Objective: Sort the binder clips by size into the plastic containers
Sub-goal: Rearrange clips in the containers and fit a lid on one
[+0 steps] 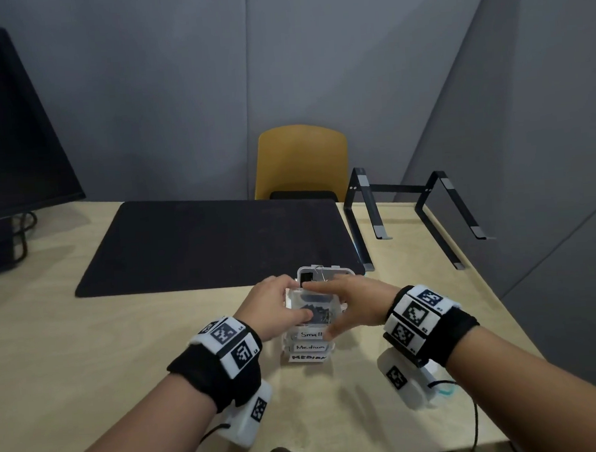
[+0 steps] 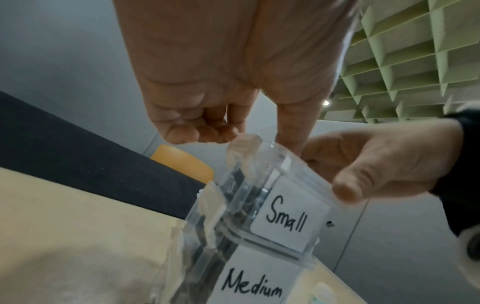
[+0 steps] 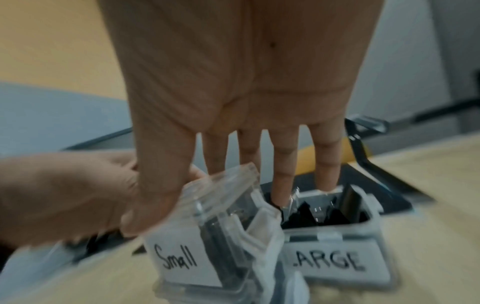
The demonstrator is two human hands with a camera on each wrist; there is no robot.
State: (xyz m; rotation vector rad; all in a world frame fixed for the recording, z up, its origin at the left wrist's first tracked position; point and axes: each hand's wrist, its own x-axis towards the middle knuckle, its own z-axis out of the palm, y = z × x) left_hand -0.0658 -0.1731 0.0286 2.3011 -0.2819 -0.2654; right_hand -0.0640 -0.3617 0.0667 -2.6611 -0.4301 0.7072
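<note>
A stack of clear lidded containers stands near the front of the table, with the "Small" container (image 1: 315, 311) (image 2: 285, 216) (image 3: 179, 261) on top of two "Medium" containers (image 1: 310, 347) (image 2: 254, 288). Small black clips show through its walls. My left hand (image 1: 274, 308) (image 2: 202, 127) (image 3: 64, 195) grips its left side with curled fingers. My right hand (image 1: 351, 303) (image 2: 376, 164) (image 3: 233, 102) lies over the lid with straight fingers, the thumb pressing the front edge. Just behind stands the open "Large" container (image 1: 328, 269) (image 3: 335, 263) holding black binder clips (image 3: 324, 214).
A black mat (image 1: 202, 243) covers the table's middle beyond the containers. A dark monitor (image 1: 1, 140) stands at the far left, a black metal stand (image 1: 412, 210) at the far right, and a yellow chair (image 1: 301, 162) behind the table. The table's right edge (image 1: 499, 300) runs close by.
</note>
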